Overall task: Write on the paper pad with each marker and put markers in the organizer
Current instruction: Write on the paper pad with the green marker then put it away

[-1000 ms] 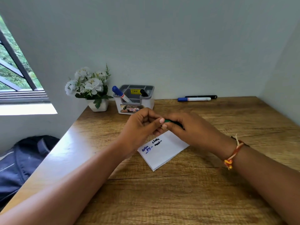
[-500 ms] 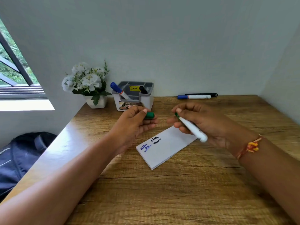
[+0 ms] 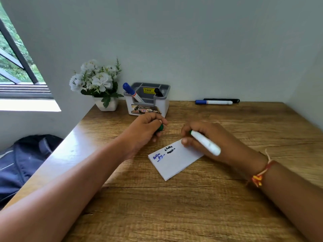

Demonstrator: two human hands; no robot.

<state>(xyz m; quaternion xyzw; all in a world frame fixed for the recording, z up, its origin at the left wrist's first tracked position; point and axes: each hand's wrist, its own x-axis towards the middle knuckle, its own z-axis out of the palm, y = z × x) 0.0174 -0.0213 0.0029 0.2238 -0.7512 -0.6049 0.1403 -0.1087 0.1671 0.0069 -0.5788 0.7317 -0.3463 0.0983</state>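
Observation:
A white paper pad [image 3: 174, 162] lies on the wooden desk, with blue and black writing near its far left corner. My right hand [image 3: 208, 138] grips an uncapped white marker [image 3: 206, 143] with a green tip, held at the pad's far right corner. My left hand [image 3: 146, 131] holds the green cap [image 3: 160, 127] just left of the pad. The grey and white organizer [image 3: 148, 100] stands at the back with a blue-capped marker [image 3: 132, 92] and a black marker [image 3: 158, 92] in it.
A blue-capped marker [image 3: 214, 102] and a black marker [image 3: 222, 100] lie by the back wall on the right. A white pot of white flowers [image 3: 99, 84] stands left of the organizer. A dark bag [image 3: 22, 161] sits below the desk's left edge.
My hands pulled the green cap off the marker and moved apart. The right hand has lowered the marker toward the pad's far right corner. The left hand keeps the cap.

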